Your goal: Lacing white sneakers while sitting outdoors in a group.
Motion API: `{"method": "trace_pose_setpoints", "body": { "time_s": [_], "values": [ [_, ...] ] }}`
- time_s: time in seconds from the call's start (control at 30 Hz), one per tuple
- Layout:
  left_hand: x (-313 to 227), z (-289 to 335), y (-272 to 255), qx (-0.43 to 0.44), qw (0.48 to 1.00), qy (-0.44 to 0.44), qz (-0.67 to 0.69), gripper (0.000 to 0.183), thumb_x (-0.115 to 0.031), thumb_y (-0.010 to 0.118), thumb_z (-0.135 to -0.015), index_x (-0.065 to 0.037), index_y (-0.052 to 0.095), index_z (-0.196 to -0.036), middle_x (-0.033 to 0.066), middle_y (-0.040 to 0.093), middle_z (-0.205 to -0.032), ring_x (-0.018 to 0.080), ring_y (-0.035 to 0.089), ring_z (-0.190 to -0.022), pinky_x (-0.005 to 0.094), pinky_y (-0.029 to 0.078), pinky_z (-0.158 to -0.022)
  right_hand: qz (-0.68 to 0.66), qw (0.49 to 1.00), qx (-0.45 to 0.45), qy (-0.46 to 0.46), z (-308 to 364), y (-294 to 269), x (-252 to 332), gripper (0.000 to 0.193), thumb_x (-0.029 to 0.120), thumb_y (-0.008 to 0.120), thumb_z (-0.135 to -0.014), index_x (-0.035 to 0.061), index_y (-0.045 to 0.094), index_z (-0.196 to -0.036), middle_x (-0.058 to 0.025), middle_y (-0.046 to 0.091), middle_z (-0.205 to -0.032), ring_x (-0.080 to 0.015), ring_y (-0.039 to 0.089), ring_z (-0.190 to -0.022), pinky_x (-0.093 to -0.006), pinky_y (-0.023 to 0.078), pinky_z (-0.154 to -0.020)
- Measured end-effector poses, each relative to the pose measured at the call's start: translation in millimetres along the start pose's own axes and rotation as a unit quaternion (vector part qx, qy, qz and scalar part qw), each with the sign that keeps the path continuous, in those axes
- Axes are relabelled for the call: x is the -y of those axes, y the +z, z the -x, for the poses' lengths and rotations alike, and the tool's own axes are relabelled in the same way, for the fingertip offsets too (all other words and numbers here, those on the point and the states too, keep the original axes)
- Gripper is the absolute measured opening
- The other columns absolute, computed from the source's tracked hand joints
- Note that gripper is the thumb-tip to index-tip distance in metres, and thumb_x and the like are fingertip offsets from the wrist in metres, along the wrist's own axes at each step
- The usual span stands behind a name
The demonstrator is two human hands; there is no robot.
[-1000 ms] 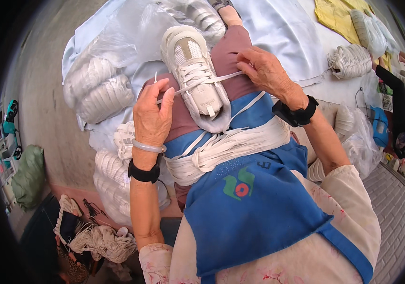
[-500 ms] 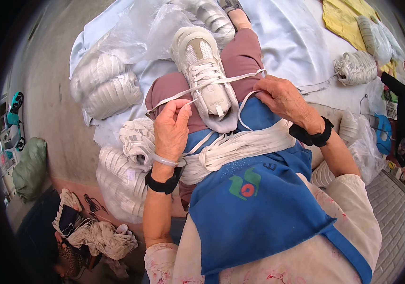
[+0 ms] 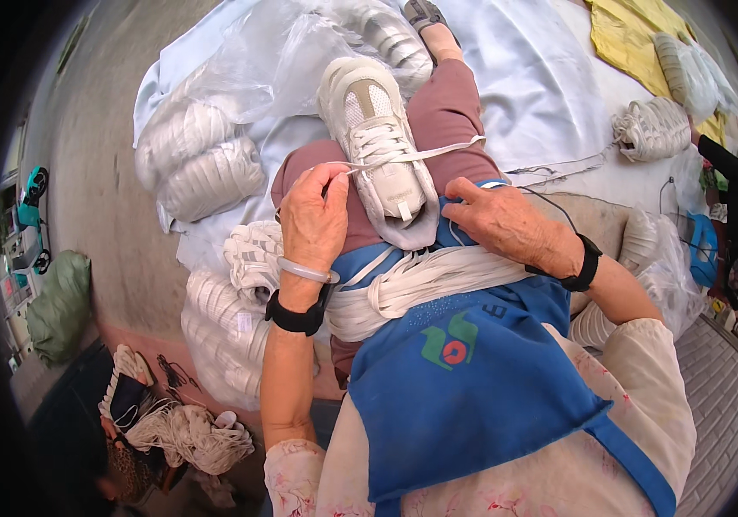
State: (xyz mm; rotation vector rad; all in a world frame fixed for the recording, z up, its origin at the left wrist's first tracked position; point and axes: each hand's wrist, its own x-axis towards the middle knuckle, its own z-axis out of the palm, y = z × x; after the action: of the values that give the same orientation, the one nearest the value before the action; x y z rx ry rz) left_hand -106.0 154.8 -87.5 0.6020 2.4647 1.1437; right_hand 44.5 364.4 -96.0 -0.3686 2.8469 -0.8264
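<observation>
A cream-and-beige sneaker (image 3: 389,185) lies on my lap, its toe pointing away from me and its heel toward me. A flat white shoelace (image 3: 420,157) is threaded through its eyelets, and a free length crosses over the tongue. Left of the shoe, my left hand (image 3: 313,215) is closed, pinching that lace between thumb and forefinger. To the right of the heel, my right hand (image 3: 511,222) is closed with curled fingers; a bit of white lace shows at its fingertips. Across my blue apron (image 3: 472,362) lies a thick bundle of loose white laces (image 3: 429,280).
Plastic-wrapped bundles of pale shoes (image 3: 212,177) stand at my left, beside a single laced shoe (image 3: 252,258). More wrapped shoes (image 3: 651,129) lie on the white sheet at right. A pile of laces (image 3: 192,439) sits lower left. Another person's dark sleeve (image 3: 722,164) shows far right.
My right hand has come down and slightly left, from beside the crossing lace to beside the heel. The left hand has stayed near the shoe's left side, keeping its pinch on the lace.
</observation>
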Motion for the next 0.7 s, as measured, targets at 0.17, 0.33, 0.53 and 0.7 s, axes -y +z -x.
{"method": "trace_pose_setpoints", "body": {
  "time_s": [0.17,0.33,0.53,0.7],
  "values": [
    [-3,-9,-4,0.019,0.999,0.030,-0.038,0.014,-0.012,0.056,-0.087,-0.002,0.064,-0.093,0.0150,0.062,-0.085,0.0313,0.060,-0.078,0.0366,0.047,-0.071,-0.021,0.999,-0.033,0.016,-1,1,-12,0.006,0.005,0.058,-0.081,0.0023,0.053,-0.084,-0.0119,0.049,-0.086,-0.0303,0.058,-0.069,-0.0395,0.049,-0.059],
    [-3,-15,-10,0.056,0.988,0.084,-0.118,0.015,-0.012,0.055,-0.086,-0.003,0.065,-0.094,0.0152,0.062,-0.087,0.0332,0.060,-0.079,0.0393,0.047,-0.071,-0.027,0.993,-0.088,0.077,1,-9,-21,0.008,0.007,0.059,-0.081,0.0024,0.053,-0.084,-0.0127,0.050,-0.084,-0.0308,0.058,-0.070,-0.0406,0.049,-0.059],
    [-5,-28,-14,0.119,0.991,-0.036,-0.049,0.013,-0.012,0.055,-0.086,-0.003,0.064,-0.090,0.0149,0.063,-0.089,0.0334,0.060,-0.081,0.0394,0.047,-0.072,-0.022,0.995,-0.053,0.077,-4,-9,-7,0.008,0.005,0.059,-0.080,0.0019,0.052,-0.082,-0.0118,0.049,-0.086,-0.0308,0.058,-0.069,-0.0400,0.049,-0.058],
    [-1,-26,-11,0.103,0.993,-0.004,-0.051,0.016,-0.015,0.055,-0.090,-0.002,0.064,-0.093,0.0033,0.058,-0.073,0.0092,0.052,-0.049,0.0226,0.042,-0.044,-0.007,0.998,-0.027,0.056,-8,-1,-13,0.009,0.006,0.058,-0.081,0.0012,0.052,-0.080,-0.0113,0.049,-0.085,-0.0309,0.057,-0.068,-0.0402,0.048,-0.058]
  ]
}}
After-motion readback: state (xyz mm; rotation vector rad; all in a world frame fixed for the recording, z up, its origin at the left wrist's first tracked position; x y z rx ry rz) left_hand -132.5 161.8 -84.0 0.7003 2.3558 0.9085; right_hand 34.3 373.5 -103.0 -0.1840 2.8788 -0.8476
